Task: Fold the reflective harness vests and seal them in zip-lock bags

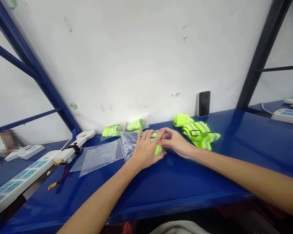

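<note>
A clear zip bag (127, 143) with a red-edged mouth lies on the blue table, with a neon-yellow reflective strap (158, 150) at its mouth end. My left hand (147, 149) rests over the bag, its fingers curled across the strap and its thumb at the mouth. At that same edge, my right hand (177, 143) pinches the bag's mouth between thumb and fingers. Part of the strap is hidden beneath my left hand. To the right lie more rolled neon-yellow straps (196, 130), outside any bag.
Two bagged straps (111, 130) lie by the wall. Flat clear bags (101, 155) are left of my hands. A white fan (86, 133), power strip (26, 177) and cable with yellow connectors (52, 186) occupy the left side. A small black-fronted device (204, 104) stands against the wall.
</note>
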